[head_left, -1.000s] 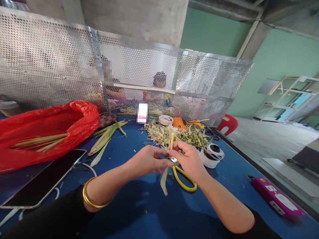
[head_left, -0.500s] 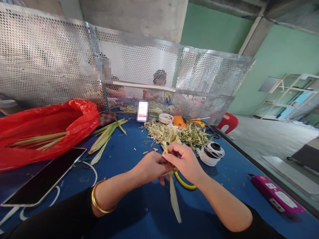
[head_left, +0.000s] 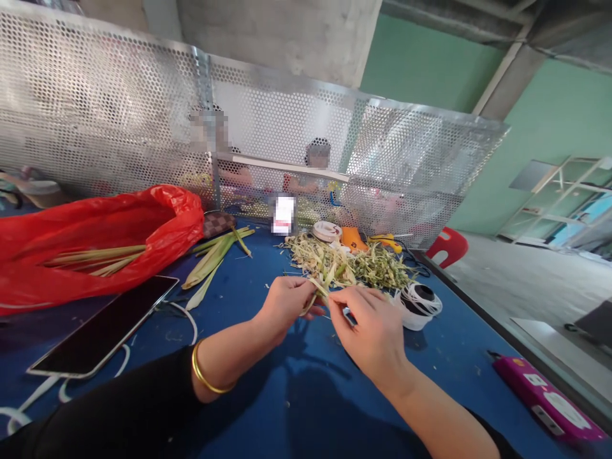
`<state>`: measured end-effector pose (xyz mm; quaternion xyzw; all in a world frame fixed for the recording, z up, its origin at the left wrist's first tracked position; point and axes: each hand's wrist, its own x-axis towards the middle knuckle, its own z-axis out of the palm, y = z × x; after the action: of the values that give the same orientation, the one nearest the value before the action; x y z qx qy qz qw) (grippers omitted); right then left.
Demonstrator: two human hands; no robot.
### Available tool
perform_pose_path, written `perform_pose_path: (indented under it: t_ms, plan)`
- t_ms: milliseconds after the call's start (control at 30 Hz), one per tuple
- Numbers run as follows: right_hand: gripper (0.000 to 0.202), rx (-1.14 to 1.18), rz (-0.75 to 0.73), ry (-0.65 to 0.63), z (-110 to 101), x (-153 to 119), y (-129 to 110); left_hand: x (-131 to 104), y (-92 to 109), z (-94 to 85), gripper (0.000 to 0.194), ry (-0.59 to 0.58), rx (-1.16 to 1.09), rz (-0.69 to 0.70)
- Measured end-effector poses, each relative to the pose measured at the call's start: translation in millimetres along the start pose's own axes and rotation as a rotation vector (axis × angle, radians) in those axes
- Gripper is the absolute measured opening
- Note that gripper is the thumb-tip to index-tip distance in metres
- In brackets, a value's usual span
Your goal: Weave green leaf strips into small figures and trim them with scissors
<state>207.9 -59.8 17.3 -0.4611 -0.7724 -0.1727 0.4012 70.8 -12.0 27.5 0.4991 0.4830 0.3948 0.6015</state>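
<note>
My left hand (head_left: 289,306), a gold bangle on its wrist, is closed in a pinch around pale yellow-green strips of corn husk (head_left: 319,290). The strips cross and fold between my two hands, a little above the table. My right hand (head_left: 368,322) reaches in from the right. Its thumb and forefinger are pressed together at the right end of the husk, and its other fingers curl behind. Just beyond the hands lies a pile of shredded husk bits (head_left: 377,264), part cream and part green.
Left on the blue table (head_left: 229,421) are a red plastic bag (head_left: 176,217) with husks, loose husk leaves (head_left: 213,258) and a tablet (head_left: 109,325) with white cables. A lit phone (head_left: 284,213), a white cord spool (head_left: 415,306) and a purple power strip (head_left: 545,395) also stand around. People sit behind the perforated screen.
My hands have drawn slightly apart, the right one lower. The long pale strip and the yellow loop seen below them are out of sight. The view has turned slightly left.
</note>
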Motion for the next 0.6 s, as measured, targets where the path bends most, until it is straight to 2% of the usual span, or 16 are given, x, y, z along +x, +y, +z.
perform_pose_path:
  t_ms: [67,200,333,433,600]
  plan:
    - [0.015,-0.07,-0.045,-0.023,4.0,-1.5,-1.4,-2.5,-0.9,1.7,0.022,0.022,-0.097,-0.003]
    - [0.016,-0.164,-0.072,-0.023,12.7,-4.0,-2.4,-3.5,-4.3,2.2,0.027,-0.028,-0.232,-0.019]
    - [0.016,-0.178,-0.073,-0.02,19.6,-6.7,1.2,1.1,-9.8,0.8,0.02,-0.049,-0.289,-0.018]
    - [0.016,-0.195,-0.082,-0.052,21.6,-8.0,3.5,3.8,-12.5,0.8,0.023,-0.037,-0.328,-0.001]
    - [0.011,-0.165,-0.051,0.015,19.4,-5.6,5.9,3.8,-9.7,0.3,0.024,-0.098,-0.327,0.016]
